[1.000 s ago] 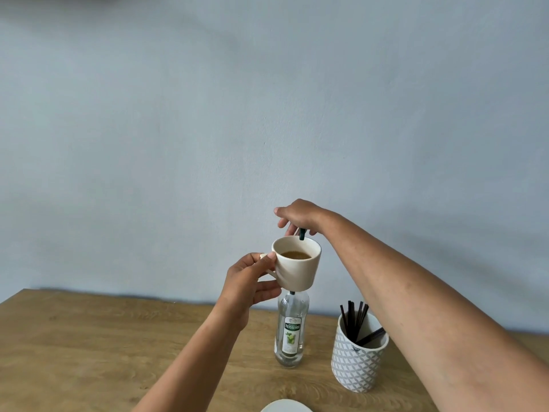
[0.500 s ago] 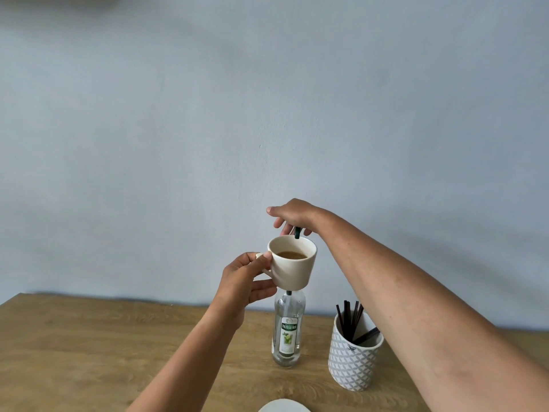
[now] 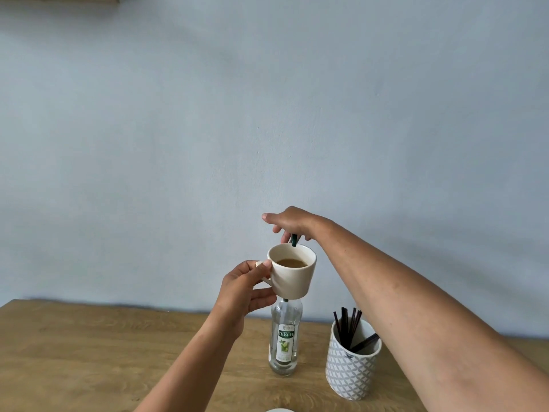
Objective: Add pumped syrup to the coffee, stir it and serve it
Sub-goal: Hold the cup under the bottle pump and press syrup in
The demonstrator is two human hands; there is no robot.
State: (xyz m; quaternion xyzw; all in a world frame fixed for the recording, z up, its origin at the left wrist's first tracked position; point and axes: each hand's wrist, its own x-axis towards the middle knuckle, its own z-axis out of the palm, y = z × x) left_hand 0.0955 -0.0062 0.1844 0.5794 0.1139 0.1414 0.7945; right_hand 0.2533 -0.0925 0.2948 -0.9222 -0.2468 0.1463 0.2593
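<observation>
1. Head view: left hand (image 3: 243, 288) grips the handle of a cream mug (image 3: 292, 270), fingers closed round it, thumb on top of the handle.
2. Mug is held in the air, tilted a bit, above the shoulder of the syrup bottle (image 3: 284, 340); coffee (image 3: 289, 263) visible inside (light brown).
3. Right hand (image 3: 289, 223) sits on top of the dark green pump (image 3: 294, 239), palm down, fingers loosely curled over the pump head; pump spout points down just at the mug's far rim.
4. Bottle is clear glass with a green label, upright on the wooden table (image 3: 89, 352), neck hidden behind the mug.
5. Patterned white cup (image 3: 352, 368) with dark stirrers (image 3: 347, 325) stands just to the right of the bottle, not touching.
6. White rim of a saucer (image 3: 279, 410) at the bottom edge (barely in frame).
</observation>
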